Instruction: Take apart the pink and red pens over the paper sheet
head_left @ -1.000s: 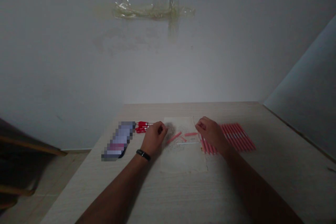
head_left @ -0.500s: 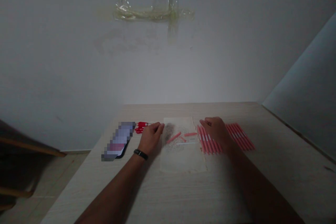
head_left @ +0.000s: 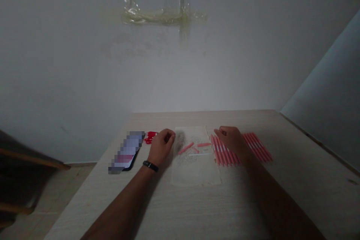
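Both hands lie curled on the surface, and whether either grips anything cannot be told. Short pink tube pieces lie on a paper sheet between the left hand and the right hand, which overlaps striped pink tubes.

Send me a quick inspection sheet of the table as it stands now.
Surface: pale wood-grain table, with a white paper sheet bearing a dark smudge.
Job's things: short pink sticks and a thin white stick on the sheet; rows of pink-striped sticks to its right.
Clutter: small red pieces; a pixelated phone-shaped object.
Hands: left hand, curled, at the sheet's edge; right hand, curled, over the nearer row.
Cables: nothing seen.
Surroundings: grey wall with tape residue.
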### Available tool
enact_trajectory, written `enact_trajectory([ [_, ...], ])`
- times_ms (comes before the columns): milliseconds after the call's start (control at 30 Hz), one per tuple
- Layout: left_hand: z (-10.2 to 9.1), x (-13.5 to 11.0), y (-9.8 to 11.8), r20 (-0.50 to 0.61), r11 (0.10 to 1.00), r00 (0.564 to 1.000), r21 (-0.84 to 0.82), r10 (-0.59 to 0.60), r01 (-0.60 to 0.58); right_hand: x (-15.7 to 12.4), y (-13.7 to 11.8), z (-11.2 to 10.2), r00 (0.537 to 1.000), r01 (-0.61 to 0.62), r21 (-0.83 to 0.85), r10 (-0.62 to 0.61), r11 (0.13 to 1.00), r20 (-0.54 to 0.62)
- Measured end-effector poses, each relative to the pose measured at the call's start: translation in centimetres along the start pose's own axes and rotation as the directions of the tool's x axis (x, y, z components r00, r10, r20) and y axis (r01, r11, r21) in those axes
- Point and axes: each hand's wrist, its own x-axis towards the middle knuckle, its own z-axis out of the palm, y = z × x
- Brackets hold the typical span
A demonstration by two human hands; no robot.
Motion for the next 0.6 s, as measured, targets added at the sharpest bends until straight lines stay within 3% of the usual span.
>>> enact_trajectory([
  [600, 0.30, -0.26, 0.54, 0.044, 0.995, 0.994, 0.019, 0.098, -0.099, -0.14, -0.75, 0.05, 0.999, 0.027, 0.033, -0.027, 0.999, 0.017],
])
